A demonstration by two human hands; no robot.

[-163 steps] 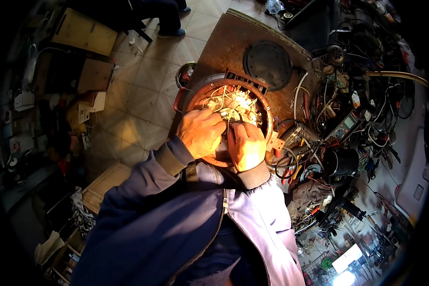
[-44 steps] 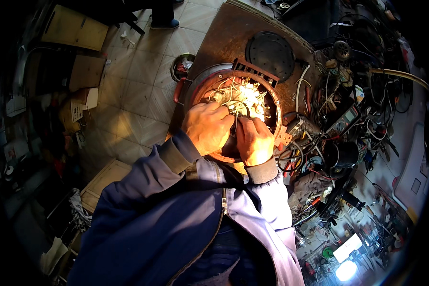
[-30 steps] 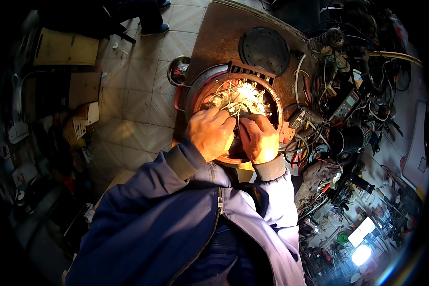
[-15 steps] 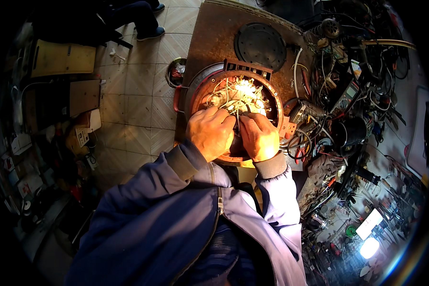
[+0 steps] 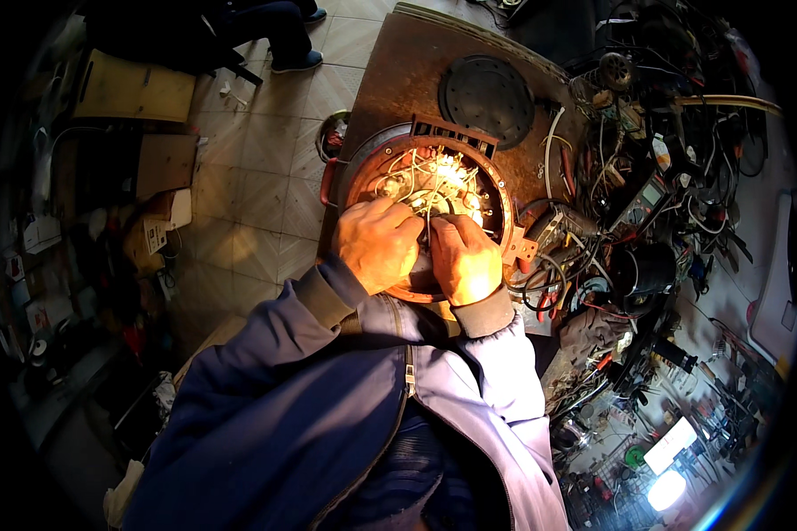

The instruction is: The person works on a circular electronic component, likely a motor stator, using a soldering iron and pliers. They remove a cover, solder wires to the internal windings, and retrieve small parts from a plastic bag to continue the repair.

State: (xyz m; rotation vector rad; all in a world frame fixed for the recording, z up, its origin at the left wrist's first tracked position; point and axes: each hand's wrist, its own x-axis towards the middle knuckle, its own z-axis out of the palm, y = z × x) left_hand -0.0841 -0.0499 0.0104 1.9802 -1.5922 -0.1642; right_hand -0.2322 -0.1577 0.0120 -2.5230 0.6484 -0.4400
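Note:
A round rust-red housing (image 5: 508,196), open at the top, holds brightly lit wires (image 5: 400,168) and small fittings. My left hand (image 5: 377,246) is over its near left part, fingers curled and pressed together. Close beside it, my right hand (image 5: 465,261) is also closed, thumb side towards the left hand. Both sets of fingertips point down into the housing among the wires. What they pinch is hidden by the hands. A thin pale wire (image 5: 429,205) rises between them.
The housing sits on a brown bench (image 5: 389,80) with a round black cover (image 5: 487,102) behind it. To the right lie tangled cables, a multimeter (image 5: 650,193) and red-handled pliers (image 5: 547,305). A seated person's legs (image 5: 283,40) show at the far left, beyond the tiled floor.
The view has shifted slightly, so the housing and both hands appear a little further left. The two hands stay closed among the wires, and the right has come slightly nearer the left.

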